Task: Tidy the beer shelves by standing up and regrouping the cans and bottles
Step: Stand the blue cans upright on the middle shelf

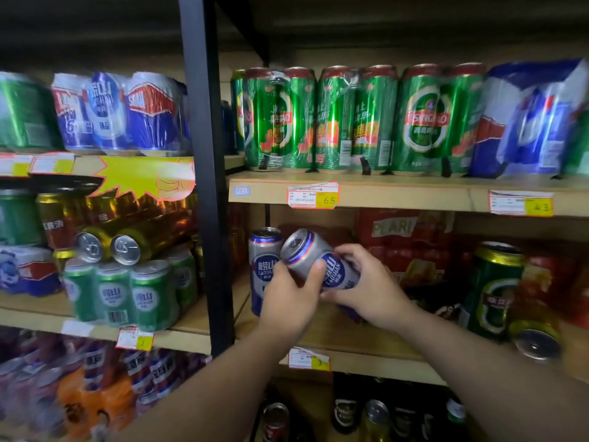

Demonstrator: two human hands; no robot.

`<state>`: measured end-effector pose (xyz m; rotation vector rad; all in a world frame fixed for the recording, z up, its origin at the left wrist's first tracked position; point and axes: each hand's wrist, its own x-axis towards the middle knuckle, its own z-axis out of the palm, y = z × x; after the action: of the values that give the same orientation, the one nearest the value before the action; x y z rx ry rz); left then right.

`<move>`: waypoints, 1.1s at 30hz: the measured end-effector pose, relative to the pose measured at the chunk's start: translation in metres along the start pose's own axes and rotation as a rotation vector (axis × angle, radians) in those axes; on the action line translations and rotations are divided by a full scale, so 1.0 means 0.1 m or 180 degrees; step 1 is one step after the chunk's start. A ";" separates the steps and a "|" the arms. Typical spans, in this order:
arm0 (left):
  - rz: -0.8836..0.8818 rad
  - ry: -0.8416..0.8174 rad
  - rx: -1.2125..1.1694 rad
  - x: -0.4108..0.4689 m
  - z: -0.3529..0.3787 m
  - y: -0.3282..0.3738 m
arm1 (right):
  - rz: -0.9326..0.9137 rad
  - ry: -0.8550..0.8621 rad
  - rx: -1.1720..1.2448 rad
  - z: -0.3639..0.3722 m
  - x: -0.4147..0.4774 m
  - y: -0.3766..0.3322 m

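Both my hands hold one silver and blue Laoshan can (314, 255), tilted with its top up and to the left, above the middle wooden shelf (350, 341). My left hand (291, 296) grips its lower left side; my right hand (366, 287) wraps its bottom end. Just behind and left of it a matching Laoshan can (263, 250) stands upright. At the right a green Tsingtao can (494, 288) stands upright, and beside it a gold-rimmed can (537, 341) lies on its side at the shelf's front edge.
A black upright post (207, 186) splits the two shelf bays. Wrapped green Tsingtao packs (318, 119) fill the upper shelf, red packs (411, 244) sit behind my hands. In the left bay two gold cans (124, 247) lie on green packs (127, 295). Bottles (345, 409) stand below.
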<state>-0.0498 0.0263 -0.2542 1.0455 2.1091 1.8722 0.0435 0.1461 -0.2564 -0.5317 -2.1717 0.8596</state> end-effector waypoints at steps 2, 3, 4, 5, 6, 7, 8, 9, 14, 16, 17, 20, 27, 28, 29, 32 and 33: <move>0.0009 -0.0020 -0.0318 -0.07 -0.07 0.07 | -0.0009 0.0039 0.0189 0.06 -0.11 -0.06; 0.0018 -0.0052 -0.0423 -0.10 -0.11 0.11 | 0.0020 0.0046 0.0286 0.09 -0.16 -0.10; 0.0040 -0.0096 -0.0477 -0.14 -0.14 0.14 | 0.0070 0.0066 0.0375 0.11 -0.23 -0.14; 0.0063 -0.0141 -0.0495 -0.17 -0.17 0.16 | 0.0122 0.0100 0.0461 0.13 -0.29 -0.17; 0.0100 -0.0177 -0.0482 -0.20 -0.20 0.18 | 0.0165 0.0131 0.0531 0.15 -0.34 -0.20; 0.0143 -0.0196 -0.0431 -0.23 -0.23 0.20 | 0.0205 0.0155 0.0581 0.17 -0.40 -0.23; 0.0193 -0.0202 -0.0362 -0.27 -0.25 0.22 | 0.0236 0.0164 0.0585 0.17 -0.46 -0.26; 0.0248 -0.0205 -0.0288 -0.29 -0.28 0.22 | 0.0269 0.0139 0.0565 0.17 -0.50 -0.28; 0.0373 -0.0205 0.0048 -0.40 -0.45 0.21 | 0.0283 -0.0436 0.0293 0.04 -0.53 -0.36; 0.0387 -0.0198 0.0165 -0.43 -0.54 0.15 | 0.0270 -0.0621 0.0158 -0.04 -0.48 -0.39; 0.0381 -0.0204 0.0194 -0.45 -0.59 0.11 | 0.0279 -0.0662 0.0141 -0.07 -0.45 -0.40; 0.0288 -0.0265 0.0242 -0.49 -0.72 -0.05 | 0.0310 -0.0496 0.0123 -0.02 -0.32 -0.45; 0.0126 -0.0459 0.0132 -0.49 -0.93 -0.37 | 0.0618 -0.0149 0.0324 0.55 0.11 -0.50; 0.0106 -0.0475 0.0084 -0.48 -0.95 -0.40 | 0.0678 -0.0153 0.0371 0.63 0.17 -0.50; 0.0080 -0.0504 0.0039 -0.47 -0.97 -0.44 | 0.0750 -0.0159 0.0407 0.72 0.23 -0.48; 0.0041 -0.0610 -0.0060 -0.43 -1.02 -0.53 | 0.0872 -0.0115 0.0419 0.89 0.43 -0.43; 0.0021 -0.0637 -0.0084 -0.43 -1.04 -0.56 | 0.0904 -0.0092 0.0475 0.92 0.49 -0.43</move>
<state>-0.0948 -0.0824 -0.2974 1.1812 1.9659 1.7132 -0.0624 0.1074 -0.2488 -0.7678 -2.0663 1.1775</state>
